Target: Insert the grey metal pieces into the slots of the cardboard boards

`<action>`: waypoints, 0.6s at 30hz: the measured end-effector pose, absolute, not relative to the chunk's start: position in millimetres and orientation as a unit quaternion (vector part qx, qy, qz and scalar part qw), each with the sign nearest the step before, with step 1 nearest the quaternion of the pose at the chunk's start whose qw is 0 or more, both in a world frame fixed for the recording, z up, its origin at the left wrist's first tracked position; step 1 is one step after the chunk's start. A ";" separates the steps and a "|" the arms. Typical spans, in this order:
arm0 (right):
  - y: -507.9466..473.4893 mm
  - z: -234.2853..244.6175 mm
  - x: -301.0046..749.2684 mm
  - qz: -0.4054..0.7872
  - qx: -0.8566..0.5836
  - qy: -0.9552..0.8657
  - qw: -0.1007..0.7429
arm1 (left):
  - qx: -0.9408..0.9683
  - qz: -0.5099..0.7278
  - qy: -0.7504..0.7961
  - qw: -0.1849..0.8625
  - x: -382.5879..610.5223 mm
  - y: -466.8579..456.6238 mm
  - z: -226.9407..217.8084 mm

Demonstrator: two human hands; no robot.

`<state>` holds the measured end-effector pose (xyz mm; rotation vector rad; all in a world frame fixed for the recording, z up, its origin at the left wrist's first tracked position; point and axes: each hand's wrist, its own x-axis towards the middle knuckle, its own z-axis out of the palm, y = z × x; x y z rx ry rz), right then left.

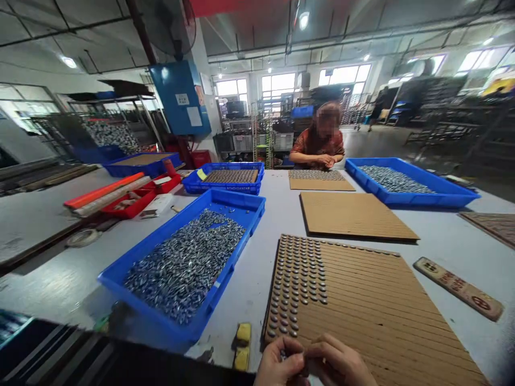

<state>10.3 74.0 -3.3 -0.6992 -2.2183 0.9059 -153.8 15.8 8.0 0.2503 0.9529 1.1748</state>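
My left hand (277,365) is closed at the lower edge of the view, with small shiny metal pieces (284,355) showing between its thumb and fingers. Right beside it, the fingers of my right hand (340,360) are pinched together; what they hold is hidden. Both hands are over the near edge of a grooved cardboard sheet (374,300). Rows of oval metal pieces (295,273) stand on its left side, and a single row runs along its far edge. Left of the sheet, a blue tray (223,279) holds a heap of similar loose metal pieces (181,265).
A cardboard sheet (354,212) lies beyond mine. Across the table, a person (317,142) works at another partly filled sheet (322,185), beside a blue tray (450,199) of metal pieces. A marked wooden strip (458,287) lies right; yellow blocks (242,346) lie near my left hand.
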 end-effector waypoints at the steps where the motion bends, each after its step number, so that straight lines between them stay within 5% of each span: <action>1: 71.8 -0.7 12.3 0.353 -0.272 -0.840 0.309 | 0.109 0.529 0.423 0.728 -150.7 14.6 6.5; 10: 62.1 29.3 39.4 0.360 -0.315 -0.821 0.311 | 0.048 0.517 0.445 0.730 -153.8 9.5 46.0; 14: 78.4 20.0 58.3 0.294 -0.389 -0.809 0.329 | -0.042 0.630 0.455 0.628 -179.5 19.4 61.7; 18: 96.9 3.5 54.0 0.240 -0.402 -0.829 0.304 | -0.105 0.581 0.428 0.684 -177.1 14.9 54.1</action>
